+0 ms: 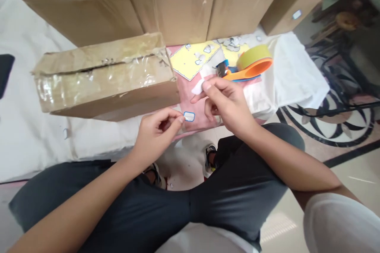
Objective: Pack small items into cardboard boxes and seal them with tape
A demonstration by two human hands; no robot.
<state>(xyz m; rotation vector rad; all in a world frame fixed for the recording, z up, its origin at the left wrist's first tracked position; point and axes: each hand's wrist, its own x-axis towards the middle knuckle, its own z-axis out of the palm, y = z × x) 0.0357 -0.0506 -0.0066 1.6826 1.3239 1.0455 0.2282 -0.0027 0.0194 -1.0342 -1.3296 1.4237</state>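
Between the thumb and finger of my left hand (158,130) is a small white sticker label (189,116) with a blue border. My right hand (227,102) pinches a small white piece of paper (198,87), perhaps the label's backing. The two hands are apart, above a pink cloth (202,120). Left of them lies a taped cardboard box (118,102), close to my left hand but not held. Just beyond my right hand sits an orange tape dispenser (252,67) with a roll of tape.
Stacked cardboard boxes (175,12) rise behind. Another box (285,4) at the right bears a small blue-edged label (297,14). Yellow sheets (190,63) and torn white scraps (233,42) lie beyond my hands. A dark object (5,73) is at the far left edge.
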